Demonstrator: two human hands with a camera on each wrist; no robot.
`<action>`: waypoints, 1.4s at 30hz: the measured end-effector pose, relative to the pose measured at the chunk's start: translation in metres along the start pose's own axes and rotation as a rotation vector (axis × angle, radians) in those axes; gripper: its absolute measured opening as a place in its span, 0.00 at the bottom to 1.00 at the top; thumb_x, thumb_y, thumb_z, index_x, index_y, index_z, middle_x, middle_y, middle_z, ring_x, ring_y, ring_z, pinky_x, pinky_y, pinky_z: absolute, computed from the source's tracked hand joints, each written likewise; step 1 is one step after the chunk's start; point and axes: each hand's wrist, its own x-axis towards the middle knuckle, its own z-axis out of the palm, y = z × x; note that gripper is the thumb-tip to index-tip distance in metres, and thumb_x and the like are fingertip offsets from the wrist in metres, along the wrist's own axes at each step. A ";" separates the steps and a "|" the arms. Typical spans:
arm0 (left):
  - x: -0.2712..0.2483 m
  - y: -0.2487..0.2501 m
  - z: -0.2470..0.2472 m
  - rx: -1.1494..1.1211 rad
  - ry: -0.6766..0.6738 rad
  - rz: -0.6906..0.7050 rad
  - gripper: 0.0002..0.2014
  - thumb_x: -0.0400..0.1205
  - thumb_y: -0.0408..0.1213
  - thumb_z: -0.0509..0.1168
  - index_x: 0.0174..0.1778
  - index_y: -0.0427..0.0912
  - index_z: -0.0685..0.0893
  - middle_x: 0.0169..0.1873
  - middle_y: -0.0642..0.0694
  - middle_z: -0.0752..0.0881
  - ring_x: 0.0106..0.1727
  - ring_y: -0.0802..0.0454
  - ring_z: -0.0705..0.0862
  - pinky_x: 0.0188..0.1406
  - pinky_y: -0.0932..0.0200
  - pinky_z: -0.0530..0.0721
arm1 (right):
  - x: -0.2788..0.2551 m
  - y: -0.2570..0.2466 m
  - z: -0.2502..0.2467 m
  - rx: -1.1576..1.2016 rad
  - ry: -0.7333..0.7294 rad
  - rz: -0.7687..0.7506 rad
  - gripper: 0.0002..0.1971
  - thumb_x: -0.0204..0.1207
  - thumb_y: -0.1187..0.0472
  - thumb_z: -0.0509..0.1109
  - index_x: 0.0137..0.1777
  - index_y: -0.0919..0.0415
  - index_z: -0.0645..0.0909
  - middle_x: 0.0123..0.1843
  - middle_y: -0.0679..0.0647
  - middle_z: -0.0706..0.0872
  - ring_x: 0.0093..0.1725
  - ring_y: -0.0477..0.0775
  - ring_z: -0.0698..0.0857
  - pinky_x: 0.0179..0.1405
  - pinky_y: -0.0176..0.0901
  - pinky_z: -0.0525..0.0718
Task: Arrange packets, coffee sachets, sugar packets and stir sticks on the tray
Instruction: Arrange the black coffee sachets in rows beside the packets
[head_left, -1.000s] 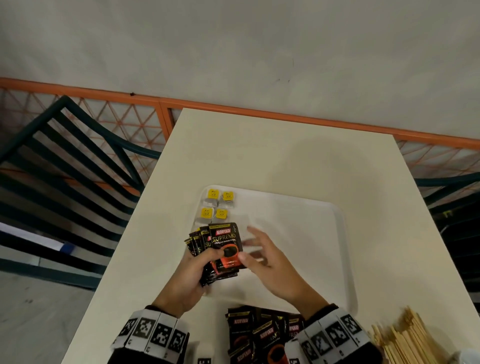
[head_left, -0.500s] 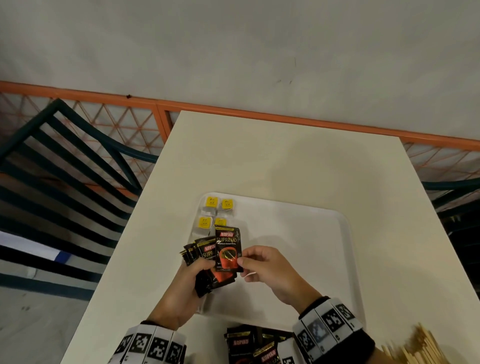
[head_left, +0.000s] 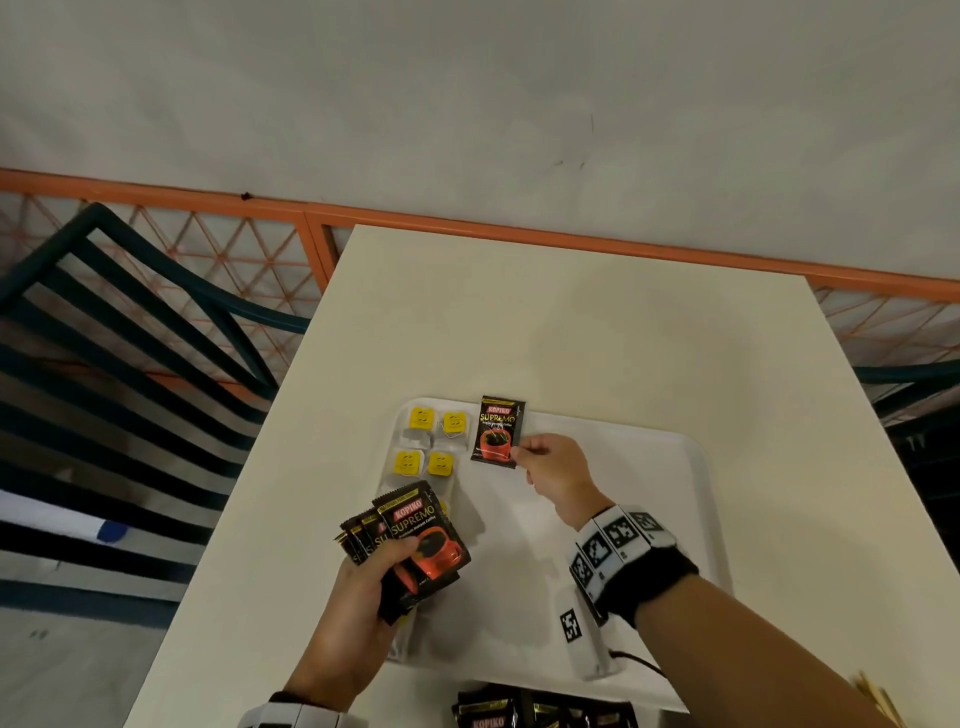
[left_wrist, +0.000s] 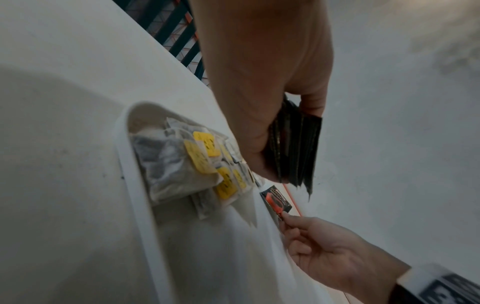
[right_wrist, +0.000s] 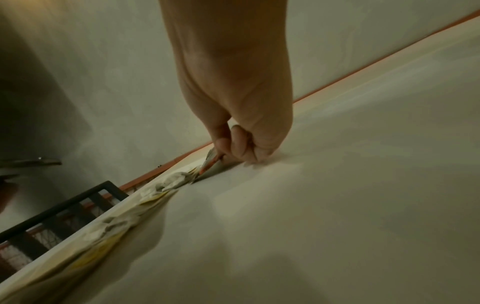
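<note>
A white tray (head_left: 649, 467) lies on the cream table. At its far left corner sit several tea bags with yellow tags (head_left: 431, 441). My right hand (head_left: 545, 462) pinches the lower right corner of a single black Kopiko coffee sachet (head_left: 497, 434), held flat at the tray's far edge just right of the tea bags. My left hand (head_left: 374, 582) grips a fanned stack of black coffee sachets (head_left: 415, 540) over the tray's left edge. The left wrist view shows that stack (left_wrist: 293, 152) edge-on above the tea bags (left_wrist: 202, 156), and the single sachet (left_wrist: 276, 201).
More black coffee sachets (head_left: 540, 709) lie on the table at the near edge. A few wooden stir sticks (head_left: 878, 699) show at the bottom right. A dark chair (head_left: 130, 364) and an orange railing (head_left: 519, 228) stand beyond the table's left and far sides.
My right hand has taken one sachet off the stack and carried it away from me to the tray's far edge, beside the tea bags. The left hand with the stack stayed roughly in place.
</note>
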 end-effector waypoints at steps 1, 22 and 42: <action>0.000 -0.001 0.000 -0.003 -0.002 0.002 0.17 0.75 0.29 0.63 0.60 0.41 0.80 0.45 0.39 0.91 0.46 0.44 0.89 0.40 0.55 0.86 | 0.003 0.000 0.002 -0.011 0.026 -0.007 0.06 0.75 0.65 0.70 0.49 0.65 0.84 0.33 0.54 0.83 0.28 0.48 0.77 0.28 0.36 0.76; -0.003 0.003 0.011 0.015 -0.036 0.005 0.22 0.68 0.34 0.66 0.60 0.40 0.81 0.49 0.35 0.90 0.48 0.41 0.89 0.36 0.56 0.89 | -0.007 -0.004 0.012 -0.152 0.173 -0.205 0.09 0.77 0.61 0.68 0.53 0.65 0.78 0.35 0.47 0.78 0.38 0.48 0.79 0.40 0.32 0.79; 0.003 0.013 0.011 -0.154 0.050 -0.057 0.08 0.80 0.31 0.57 0.45 0.38 0.82 0.29 0.42 0.90 0.27 0.51 0.87 0.38 0.54 0.76 | -0.046 0.007 -0.022 0.290 -0.362 -0.103 0.04 0.77 0.65 0.68 0.48 0.59 0.84 0.38 0.50 0.85 0.37 0.45 0.82 0.37 0.33 0.79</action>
